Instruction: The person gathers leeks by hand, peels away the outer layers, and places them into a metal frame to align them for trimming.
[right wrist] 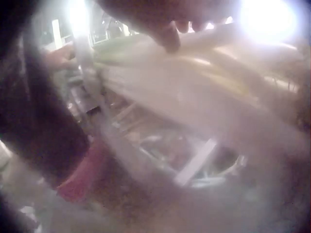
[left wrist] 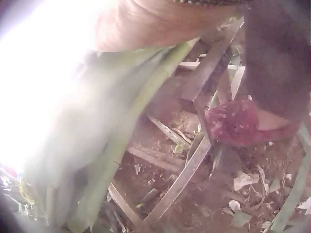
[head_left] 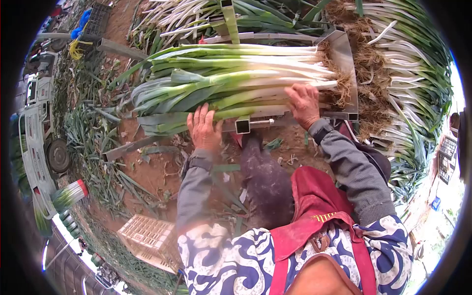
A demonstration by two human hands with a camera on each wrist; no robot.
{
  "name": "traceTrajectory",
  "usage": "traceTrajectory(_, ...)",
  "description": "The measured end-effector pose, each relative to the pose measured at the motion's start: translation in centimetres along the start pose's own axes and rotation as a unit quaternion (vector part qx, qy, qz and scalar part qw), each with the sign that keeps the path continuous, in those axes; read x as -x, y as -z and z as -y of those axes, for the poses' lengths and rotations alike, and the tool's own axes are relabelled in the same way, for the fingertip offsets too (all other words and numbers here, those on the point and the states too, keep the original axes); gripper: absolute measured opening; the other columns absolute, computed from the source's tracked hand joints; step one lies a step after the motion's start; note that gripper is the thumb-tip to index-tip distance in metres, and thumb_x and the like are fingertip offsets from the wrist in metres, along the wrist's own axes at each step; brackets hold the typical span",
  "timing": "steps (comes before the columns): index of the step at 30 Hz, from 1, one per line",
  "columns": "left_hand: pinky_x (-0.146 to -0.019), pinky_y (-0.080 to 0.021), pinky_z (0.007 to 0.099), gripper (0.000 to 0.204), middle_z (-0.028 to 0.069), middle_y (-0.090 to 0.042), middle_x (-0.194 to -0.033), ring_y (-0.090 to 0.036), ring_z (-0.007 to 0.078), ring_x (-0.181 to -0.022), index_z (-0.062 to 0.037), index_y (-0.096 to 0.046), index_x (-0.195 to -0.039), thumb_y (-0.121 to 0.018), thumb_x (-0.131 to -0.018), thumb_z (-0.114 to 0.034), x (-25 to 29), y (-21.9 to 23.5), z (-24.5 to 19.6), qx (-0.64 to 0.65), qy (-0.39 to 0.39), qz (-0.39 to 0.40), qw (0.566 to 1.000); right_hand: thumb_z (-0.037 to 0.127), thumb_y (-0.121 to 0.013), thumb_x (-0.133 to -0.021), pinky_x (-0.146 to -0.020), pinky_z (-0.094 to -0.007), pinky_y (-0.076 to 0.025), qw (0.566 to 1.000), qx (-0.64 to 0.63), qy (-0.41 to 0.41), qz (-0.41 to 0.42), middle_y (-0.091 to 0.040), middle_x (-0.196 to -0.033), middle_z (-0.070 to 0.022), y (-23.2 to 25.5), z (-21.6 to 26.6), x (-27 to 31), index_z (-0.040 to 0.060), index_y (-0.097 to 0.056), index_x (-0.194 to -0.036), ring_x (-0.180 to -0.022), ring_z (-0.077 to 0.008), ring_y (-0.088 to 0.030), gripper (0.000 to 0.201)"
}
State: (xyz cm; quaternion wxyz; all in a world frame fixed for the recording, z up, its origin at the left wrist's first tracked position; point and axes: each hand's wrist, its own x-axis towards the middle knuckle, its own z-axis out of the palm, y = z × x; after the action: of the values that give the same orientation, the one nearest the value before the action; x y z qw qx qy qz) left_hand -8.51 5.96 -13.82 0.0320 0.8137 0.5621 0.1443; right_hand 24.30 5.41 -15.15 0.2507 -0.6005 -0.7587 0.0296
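Observation:
A thick bundle of long green onions (head_left: 236, 81) lies across a metal frame (head_left: 344, 54), with roots to the right and green leaves to the left. My left hand (head_left: 204, 130) rests on the near side of the green part, its fingers laid out over the leaves. In the left wrist view, the palm edge (left wrist: 146, 24) overlaps the leaves (left wrist: 131, 107). Toward the root end, my right hand (head_left: 302, 103) grips the white stems with bent fingers. The right wrist view is hazy; its fingertips (right wrist: 171, 41) show at the stems (right wrist: 194, 92).
More green onions (head_left: 408, 73) lie in a heap at the right, and others (head_left: 182, 14) lie beyond the frame. Square metal tubes (head_left: 243, 126) jut toward me. A plastic crate (head_left: 150, 238) stands lower left on leaf-strewn soil. A truck (head_left: 37, 128) is far left.

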Motion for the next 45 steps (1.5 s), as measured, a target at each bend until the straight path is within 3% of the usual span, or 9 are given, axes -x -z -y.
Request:
traceTrajectory(7,-0.105,-0.026,0.0461,0.042,0.0109,-0.051,-0.131,-0.042,0.0280,-0.126,-0.0101,-0.057,-0.105,-0.075,-0.070,-0.025,-0.9,0.8,0.0,-0.007,0.016,0.025,1.000,0.016,-0.068,-0.073,-0.087,-0.0420,-0.034,0.997,0.001,0.037,0.068,-0.054,-0.101,-0.0027,1.3,-2.3,-2.5,0.0152,-0.058,-0.102,-0.102,-0.0243,-0.049,0.030)
traceTrajectory(12,-0.103,-0.028,0.0454,0.041,0.0092,-0.054,-0.127,-0.046,0.0272,-0.121,-0.0105,-0.058,-0.109,-0.072,-0.073,-0.027,-1.1,0.3,0.0,-0.006,0.018,0.028,0.999,0.011,-0.064,-0.067,-0.086,-0.0418,-0.035,1.000,0.014,-0.025,0.013,-0.056,-0.099,-0.0058,-1.1,-1.7,0.6,0.0110,-0.059,-0.088,-0.098,-0.0264,-0.051,0.022)
traceTrajectory(19,-0.105,-0.029,0.0442,0.054,0.0035,-0.054,-0.126,-0.046,0.0251,-0.119,-0.0166,-0.054,-0.127,-0.068,-0.074,-0.022,-2.8,-1.7,-2.2,0.010,-0.062,0.052,0.997,0.017,-0.063,-0.076,-0.088,-0.0401,-0.035,0.980,-0.077,-0.152,0.099,-0.057,-0.099,-0.0098,-1.8,-1.2,3.3,0.0098,-0.060,-0.094,-0.100,-0.0285,-0.052,0.019)
traceTrajectory(29,-0.106,-0.029,0.0443,0.049,0.0037,-0.056,-0.123,-0.047,0.0236,-0.120,-0.0134,-0.057,-0.121,-0.069,-0.074,-0.019,-2.8,-1.9,-1.8,0.042,-0.029,0.062,0.997,0.018,-0.064,-0.078,-0.094,-0.0410,-0.032,0.964,-0.176,-0.160,0.121,-0.060,-0.099,-0.0072,-2.2,-3.3,3.5,0.0112,-0.064,-0.100,-0.105,-0.0268,-0.052,0.023)
traceTrajectory(31,-0.106,-0.029,0.0440,0.051,0.0073,-0.055,-0.122,-0.046,0.0269,-0.118,-0.0113,-0.057,-0.120,-0.071,-0.072,-0.019,-4.2,-0.8,-2.3,0.029,-0.023,-0.020,0.999,0.018,-0.066,-0.075,-0.098,-0.0414,-0.031,0.972,-0.193,-0.132,0.000,-0.058,-0.106,-0.0075,0.6,-2.3,2.0,0.0107,-0.063,-0.105,-0.110,-0.0270,-0.049,0.030)
traceTrajectory(38,-0.101,-0.030,0.0451,0.067,0.0090,-0.052,-0.113,-0.046,0.0290,-0.113,-0.0108,-0.050,-0.121,-0.078,-0.061,-0.016,-10.0,-1.3,-2.6,-0.026,-0.062,-0.003,0.998,0.012,-0.067,-0.065,-0.102,-0.0451,-0.025,0.990,0.032,-0.127,0.053,-0.052,-0.118,-0.0063,-0.7,-4.1,-1.8,0.0121,-0.057,-0.116,-0.117,-0.0252,-0.043,0.053)
traceTrajectory(41,-0.097,-0.033,0.0441,0.059,0.0083,-0.053,-0.106,-0.049,0.0281,-0.106,-0.0102,-0.052,-0.114,-0.077,-0.061,-0.014,-11.9,-1.6,-1.6,-0.067,-0.091,0.047,0.992,0.012,-0.066,-0.065,-0.099,-0.0444,-0.027,0.992,0.042,-0.076,0.096,-0.052,-0.114,-0.0071,-0.4,-5.9,-3.5,0.0118,-0.055,-0.118,-0.114,-0.0251,-0.045,0.053)
traceTrajectory(43,-0.090,-0.036,0.0419,0.055,0.0093,-0.054,-0.102,-0.052,0.0277,-0.100,-0.0089,-0.053,-0.111,-0.076,-0.061,-0.014,-13.0,0.0,-1.8,-0.065,-0.092,0.040,0.993,0.011,-0.064,-0.066,-0.095,-0.0419,-0.030,0.980,0.014,-0.143,0.138,-0.053,-0.110,-0.0090,0.6,-5.6,-5.5,0.0091,-0.058,-0.109,-0.107,-0.0257,-0.047,0.044)
traceTrajectory(45,-0.089,-0.036,0.0424,0.050,0.0095,-0.055,-0.098,-0.052,0.0275,-0.096,-0.0076,-0.055,-0.110,-0.073,-0.064,-0.014,-13.8,1.5,-1.6,-0.035,-0.085,-0.005,0.996,0.009,-0.064,-0.066,-0.096,-0.0401,-0.030,0.992,0.040,-0.115,0.035,-0.054,-0.106,-0.0101,3.6,-3.7,-7.9,0.0083,-0.058,-0.108,-0.105,-0.0263,-0.049,0.042)
